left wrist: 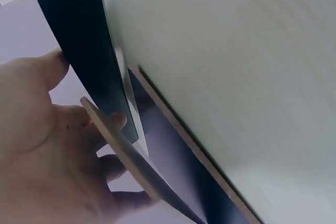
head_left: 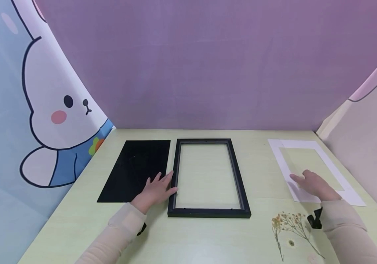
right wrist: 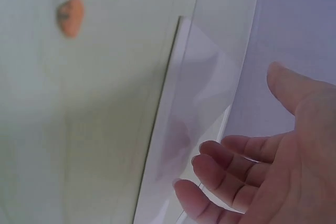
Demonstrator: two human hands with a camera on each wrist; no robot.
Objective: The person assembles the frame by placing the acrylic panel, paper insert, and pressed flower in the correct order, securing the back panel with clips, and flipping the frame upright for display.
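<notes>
My left hand [head_left: 155, 192], fingers spread, rests at the left side of an upright-format black picture frame [head_left: 208, 213], its thumb on the rail. Under and beside that hand lies a flat black panel [head_left: 135, 165]. In the left wrist view a thin flap with a brown edge [left wrist: 139, 163] stands up from the panel in front of the fingers. My right hand [head_left: 314, 183] hovers over a white rectangular mat [head_left: 340, 179] with a cut-out window. Its fingers are relaxed and loosely bent, with nothing between them in the right wrist view.
Dried flower sprigs [head_left: 290, 224] lie at the front right, beside a small pale flower [head_left: 291, 243] and a pinkish petal [head_left: 312, 259]. A blurred orange piece [right wrist: 71, 17] shows in the right wrist view. A purple backdrop [head_left: 208, 73] rises behind the table.
</notes>
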